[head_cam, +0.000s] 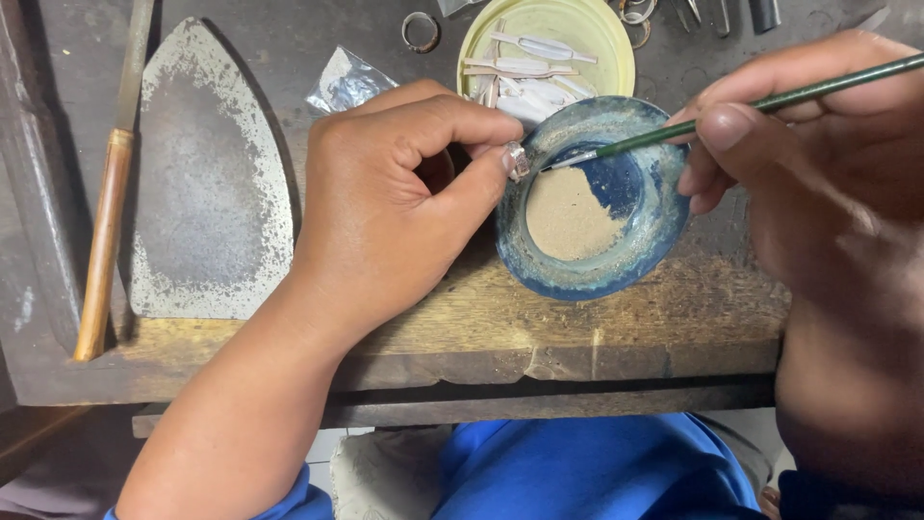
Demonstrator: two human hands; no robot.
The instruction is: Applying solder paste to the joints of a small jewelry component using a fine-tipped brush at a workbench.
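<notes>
Left hand [385, 207]: fingers pinched a small silver ring [517, 160] at the blue bowl's [654, 226] rim.
Right hand [818, 164]: fingers gripped a green brush [770, 101] over the bowl.

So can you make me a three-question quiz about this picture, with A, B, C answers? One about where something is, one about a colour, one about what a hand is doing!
1. Where is the yellow plate?
A. Behind the blue bowl
B. On the person's lap
C. Under the flat metal plate

2. What colour is the brush handle?
A. Red
B. Green
C. White

3. What is the left hand doing?
A. Lying flat and open
B. Pinching a small shiny ring
C. Gripping the wooden stick

Answers:
1. A, the plate sits just past the bowl on the bench.
2. B, the thin handle in the right hand is green.
3. B, thumb and forefinger hold the ring at the bowl's rim.
</notes>
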